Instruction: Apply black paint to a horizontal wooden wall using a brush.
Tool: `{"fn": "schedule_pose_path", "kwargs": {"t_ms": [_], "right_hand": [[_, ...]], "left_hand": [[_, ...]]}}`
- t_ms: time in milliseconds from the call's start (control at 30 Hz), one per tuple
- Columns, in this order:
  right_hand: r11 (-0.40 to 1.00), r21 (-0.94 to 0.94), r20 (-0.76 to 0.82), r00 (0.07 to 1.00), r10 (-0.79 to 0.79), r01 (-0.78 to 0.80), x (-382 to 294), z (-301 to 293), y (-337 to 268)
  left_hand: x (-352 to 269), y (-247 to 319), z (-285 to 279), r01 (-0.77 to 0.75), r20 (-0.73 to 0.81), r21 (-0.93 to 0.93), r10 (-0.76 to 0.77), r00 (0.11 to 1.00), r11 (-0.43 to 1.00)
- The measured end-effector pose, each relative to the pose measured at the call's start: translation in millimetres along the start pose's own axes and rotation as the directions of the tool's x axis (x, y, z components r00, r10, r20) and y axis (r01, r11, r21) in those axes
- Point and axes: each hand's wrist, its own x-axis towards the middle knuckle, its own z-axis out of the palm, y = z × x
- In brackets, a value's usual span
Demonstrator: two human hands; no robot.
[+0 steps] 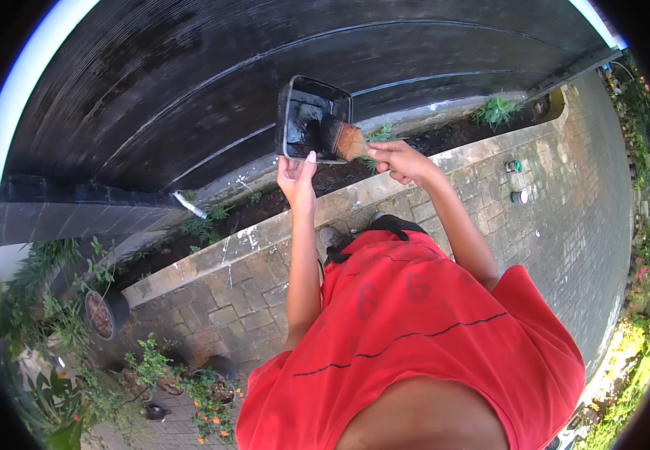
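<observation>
A black rectangular plastic tub is held up by its near edge in my left hand, with the thumb over the rim. Dark, glossy paint coats its inside. My right hand grips the handle of a wide paintbrush. The brush's dark bristles reach into the tub at its right side, and its middle is smeared brown and black. Behind the tub rises a tall black wall with pale horizontal lines and streaky paint.
A soil strip with green plants runs along the wall's foot, edged by a paint-spotted concrete kerb. Two small cans stand on the brick paving to the right. Potted plants are at the lower left.
</observation>
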Motion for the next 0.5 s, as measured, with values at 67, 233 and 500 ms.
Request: {"fn": "schedule_pose_path", "kwargs": {"t_ms": [67, 233, 500], "right_hand": [[0.994, 0.101, 0.043, 0.998, 0.038, -0.042, -7, -2, 6], [0.885, 0.454, 0.236, 0.972, -0.003, -0.108, -18, -3, 24], [0.913, 0.353, -0.069, 0.979, -0.194, 0.206, -13, -2, 59]], "left_hand": [[-2, 2, -3, 0.023, -0.028, -0.051, -0.025, 0.999, 0.998], [-4, -2, -10, 0.072, -0.061, -0.149, -0.082, 0.995, 0.986], [-6, -23, 11, 0.086, -0.006, -0.087, -0.087, 0.996, 0.992]]}}
